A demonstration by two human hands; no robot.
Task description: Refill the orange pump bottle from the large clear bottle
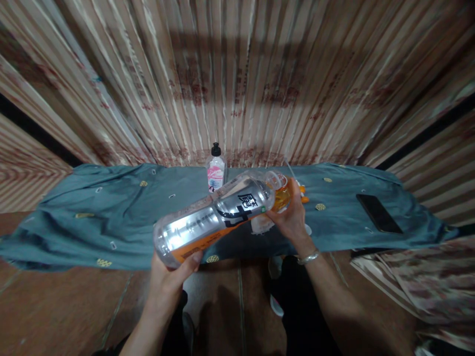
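Observation:
A large clear plastic bottle [208,217] with a silver and orange label is tilted over the cloth, its neck pointing up and to the right. My left hand [172,272] is wrapped round its base. At the bottle's mouth, my right hand [291,212] closes round a small clear container [282,195] with amber-orange liquid in it. Mouth and container meet or overlap; whether they touch is unclear. Behind the right hand, small orange pieces [304,194] show in part. Under the bottle's neck lies a whitish, see-through item [261,225] that is hard to make out.
A pump-top bottle [215,170] with a pink label and black cap stands at the back of the green cloth-covered table [122,212]. A black phone [378,213] lies on the right. Pleated curtains [237,89] hang behind and at both sides.

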